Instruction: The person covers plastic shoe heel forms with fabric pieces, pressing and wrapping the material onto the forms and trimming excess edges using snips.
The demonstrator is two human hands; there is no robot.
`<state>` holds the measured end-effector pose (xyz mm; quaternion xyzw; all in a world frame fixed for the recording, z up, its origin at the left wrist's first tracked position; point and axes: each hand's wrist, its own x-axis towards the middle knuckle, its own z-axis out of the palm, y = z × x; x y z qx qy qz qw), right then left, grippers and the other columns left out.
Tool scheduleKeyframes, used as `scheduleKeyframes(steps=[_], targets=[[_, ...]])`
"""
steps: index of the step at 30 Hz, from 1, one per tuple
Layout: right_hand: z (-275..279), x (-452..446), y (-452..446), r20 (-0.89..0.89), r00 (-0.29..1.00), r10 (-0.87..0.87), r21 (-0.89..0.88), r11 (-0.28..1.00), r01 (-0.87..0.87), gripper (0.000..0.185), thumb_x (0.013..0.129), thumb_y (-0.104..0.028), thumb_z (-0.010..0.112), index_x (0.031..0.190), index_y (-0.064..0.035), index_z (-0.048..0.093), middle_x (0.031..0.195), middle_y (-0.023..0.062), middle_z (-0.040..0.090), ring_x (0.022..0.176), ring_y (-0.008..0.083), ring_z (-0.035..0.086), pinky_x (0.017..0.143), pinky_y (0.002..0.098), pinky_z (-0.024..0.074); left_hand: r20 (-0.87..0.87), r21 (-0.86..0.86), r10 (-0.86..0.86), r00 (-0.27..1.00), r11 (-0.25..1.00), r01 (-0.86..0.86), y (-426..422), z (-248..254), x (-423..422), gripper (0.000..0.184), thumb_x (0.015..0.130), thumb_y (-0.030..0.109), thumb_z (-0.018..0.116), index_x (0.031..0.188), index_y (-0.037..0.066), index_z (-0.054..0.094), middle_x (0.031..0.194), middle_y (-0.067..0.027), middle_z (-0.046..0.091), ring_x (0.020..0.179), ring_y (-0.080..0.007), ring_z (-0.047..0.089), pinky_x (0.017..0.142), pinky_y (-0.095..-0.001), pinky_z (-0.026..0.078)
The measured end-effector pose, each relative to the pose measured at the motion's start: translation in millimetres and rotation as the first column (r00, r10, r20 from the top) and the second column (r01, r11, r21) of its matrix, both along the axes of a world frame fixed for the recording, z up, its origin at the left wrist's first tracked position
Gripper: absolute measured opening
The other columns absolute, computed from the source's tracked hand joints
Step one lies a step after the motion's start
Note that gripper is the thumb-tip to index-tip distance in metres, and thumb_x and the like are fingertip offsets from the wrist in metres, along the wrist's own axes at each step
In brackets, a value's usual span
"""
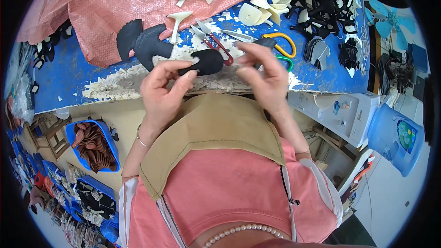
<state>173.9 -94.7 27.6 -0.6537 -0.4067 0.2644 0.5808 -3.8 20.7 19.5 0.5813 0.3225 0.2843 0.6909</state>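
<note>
Pinched between the thumb and fingers of my left hand (166, 85) is a black rounded piece (209, 62), held over the front edge of the blue worktable (59, 87). My right hand (264, 76) is just right of the piece, apart from it, with fingers and thumb spread and nothing visible between them. Behind the piece lie small red-handled snips (219, 48). Scissors with a yellow handle (285, 41) and a green handle (288, 62) lie partly behind my right hand. Dark flat cutouts (149, 43) rest to the left of the snips.
Cream heel-shaped pieces (250, 14) and a pink woven sheet (115, 4) lie at the back. A heap of black pieces (317, 4) is at the back right. Below left stands a blue basket (115, 156) of brown pieces; a blue water bottle (395, 138) is at right.
</note>
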Motion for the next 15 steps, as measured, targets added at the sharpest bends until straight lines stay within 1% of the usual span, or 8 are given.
scheduleKeyframes(steps=[2,3,4,5,7,12,15], targets=[[0,22,-13,0.16,0.98,-0.12,-0.098,0.986,0.137,0.025,0.076,0.003,0.065,0.101,0.0002,0.064,0.095,0.0074,0.063,0.078,0.0137,0.057,0.07,0.0233,0.0462,-0.081,0.136,0.028,0.996,0.991,-0.016,-1,-5,-6,0.017,0.079,-0.001,0.068,0.095,-0.001,0.061,0.076,-0.0042,0.062,0.058,-0.0088,0.052,0.053,-0.0203,0.043],[3,29,-15,0.256,0.955,-0.152,-0.159,0.967,0.197,0.021,0.076,0.001,0.065,0.097,0.0002,0.064,0.091,0.0073,0.063,0.077,0.0145,0.057,0.07,0.0241,0.0465,-0.081,0.133,0.021,0.997,0.991,-0.01,-2,-5,-7,0.017,0.079,-0.001,0.068,0.095,-0.001,0.061,0.076,-0.0042,0.062,0.058,-0.0088,0.052,0.053,-0.0203,0.043],[7,34,-17,0.352,0.919,-0.177,-0.213,0.941,0.262,0.016,0.077,-0.001,0.065,0.093,0.0003,0.065,0.087,0.0072,0.063,0.076,0.0152,0.057,0.071,0.0248,0.0468,-0.124,0.264,0.021,0.992,0.964,0.012,-3,-4,-8,0.017,0.078,-0.001,0.068,0.094,-0.001,0.062,0.076,-0.004,0.061,0.057,-0.0093,0.051,0.053,-0.021,0.042],[6,41,-20,0.356,0.917,-0.18,-0.212,0.94,0.267,0.016,0.077,-0.001,0.065,0.093,0.0003,0.065,0.087,0.0072,0.063,0.076,0.0152,0.057,0.071,0.0248,0.0468,-0.16,0.393,0.032,0.987,0.919,0.034,-3,-4,-8,0.017,0.077,-0.001,0.068,0.093,0.0,0.062,0.076,-0.0037,0.061,0.056,-0.0098,0.05,0.052,-0.0216,0.042],[3,48,-27,0.414,0.892,-0.183,-0.379,0.856,0.352,0.022,0.076,-0.005,0.067,0.097,-0.001,0.063,0.088,0.0078,0.063,0.075,0.0166,0.057,0.07,0.0264,0.047,-0.226,0.622,0.07,0.972,0.778,0.089,-4,-4,-7,0.017,0.076,-0.001,0.069,0.091,0.0,0.062,0.075,-0.0033,0.06,0.055,-0.0108,0.048,0.052,-0.023,0.04],[-7,41,-23,0.396,0.9,-0.183,-0.399,0.848,0.348,0.028,0.078,-0.003,0.067,0.105,-0.0038,0.062,0.082,0.004,0.058,0.07,0.0121,0.051,0.066,0.0237,0.0442,-0.282,0.661,0.075,0.957,0.738,0.137,-8,-13,1,0.02,0.073,-0.003,0.069,0.092,0.001,0.062,0.075,-0.0042,0.059,0.056,-0.0134,0.049,0.053,-0.0245,0.041],[-7,31,-12,0.436,0.883,-0.176,-0.434,0.818,0.378,0.032,0.077,-0.003,0.066,0.108,-0.0043,0.06,0.082,0.004,0.058,0.071,0.0121,0.051,0.065,0.0242,0.0441,-0.293,0.649,0.073,0.953,0.748,0.142,-5,-13,2,0.02,0.073,-0.003,0.068,0.092,0.001,0.062,0.076,-0.0048,0.059,0.057,-0.0141,0.049,0.054,-0.0249,0.041]])
